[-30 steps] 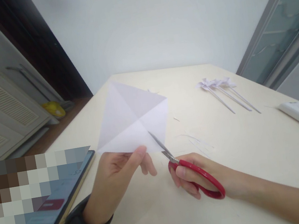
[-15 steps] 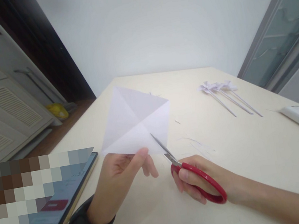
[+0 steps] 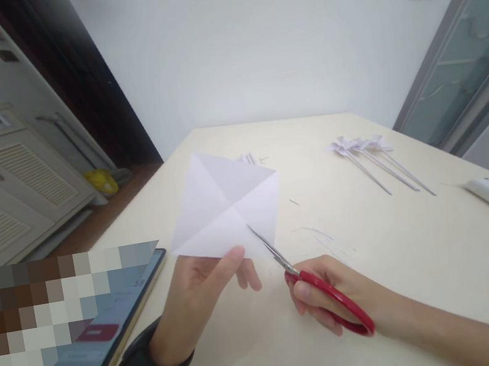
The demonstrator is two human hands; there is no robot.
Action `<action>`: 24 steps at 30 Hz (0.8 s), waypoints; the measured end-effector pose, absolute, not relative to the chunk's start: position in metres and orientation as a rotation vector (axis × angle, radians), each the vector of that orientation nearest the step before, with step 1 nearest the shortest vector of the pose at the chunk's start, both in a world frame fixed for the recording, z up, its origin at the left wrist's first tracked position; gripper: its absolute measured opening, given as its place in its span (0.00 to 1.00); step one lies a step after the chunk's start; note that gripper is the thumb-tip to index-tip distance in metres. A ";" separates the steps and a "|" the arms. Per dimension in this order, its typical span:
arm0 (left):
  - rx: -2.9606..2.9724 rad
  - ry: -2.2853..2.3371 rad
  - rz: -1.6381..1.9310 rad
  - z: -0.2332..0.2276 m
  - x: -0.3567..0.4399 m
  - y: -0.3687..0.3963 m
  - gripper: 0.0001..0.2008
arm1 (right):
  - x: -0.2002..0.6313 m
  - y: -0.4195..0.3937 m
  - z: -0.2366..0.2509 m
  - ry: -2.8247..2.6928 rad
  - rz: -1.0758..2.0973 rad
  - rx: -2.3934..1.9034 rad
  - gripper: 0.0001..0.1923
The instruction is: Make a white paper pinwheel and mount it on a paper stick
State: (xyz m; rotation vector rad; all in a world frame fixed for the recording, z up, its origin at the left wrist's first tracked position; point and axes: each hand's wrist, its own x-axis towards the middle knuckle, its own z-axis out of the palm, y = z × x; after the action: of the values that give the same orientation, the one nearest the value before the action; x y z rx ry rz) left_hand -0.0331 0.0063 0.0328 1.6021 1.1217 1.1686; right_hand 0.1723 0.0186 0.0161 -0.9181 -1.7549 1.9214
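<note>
Head view: a cream table [image 3: 425, 253] is seen from above and behind two bare hands.
Left hand [image 3: 198, 297]: the near edge of a white paper square [image 3: 225, 208] is pinched between thumb and fingers; a dark band is worn on the wrist.
Paper: it is held raised off the table, just beyond the left fingertips, with two diagonal creases crossing at its middle.
Right hand [image 3: 333, 293]: the fingers are closed through the red loops of the scissors [image 3: 308, 281], just right of the left fingers.
Blades: they appear almost shut, with the tip inside the paper's near right corner, on a crease.
Paper direction: one corner is pointed away toward the far table edge, the opposite corner back at the left hand; the longest line runs corner to corner.
Scissors axis: it runs from the handles at lower right up and left to the tip, aimed at the crease crossing.
Doing it well: the cut is best kept on the crease and stopped short of the centre, with the paper held taut.
Nearby: a phone [image 3: 108, 318] lies left of the left wrist; paper pinwheels on sticks [image 3: 371, 152] lie well beyond the right hand.
</note>
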 end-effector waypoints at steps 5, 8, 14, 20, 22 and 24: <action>1.527 1.067 1.246 0.030 -0.034 0.005 0.15 | 0.171 0.019 0.017 -1.756 1.908 -0.971 0.14; 1.497 1.112 1.299 0.029 -0.034 0.005 0.15 | 0.172 0.019 0.017 -1.777 1.913 -0.962 0.11; 1.572 1.190 1.262 0.030 -0.034 0.007 0.15 | 0.174 0.019 0.011 -1.731 2.000 -0.861 0.16; 1.474 1.151 1.363 0.029 -0.032 0.006 0.15 | 0.175 0.018 0.014 -1.839 2.014 -0.819 0.17; 1.394 1.091 1.465 0.031 -0.031 0.007 0.13 | 0.175 0.017 0.017 -1.874 2.018 -0.820 0.15; 1.319 1.017 1.582 0.036 -0.032 0.008 0.12 | 0.175 0.016 0.019 -1.902 2.019 -0.829 0.12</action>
State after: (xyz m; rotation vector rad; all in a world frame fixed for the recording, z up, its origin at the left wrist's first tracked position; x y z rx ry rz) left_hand -0.0320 0.0081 0.0359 1.3189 1.0171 1.5823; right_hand 0.1746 0.0162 0.0193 -0.8291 -1.9015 2.0194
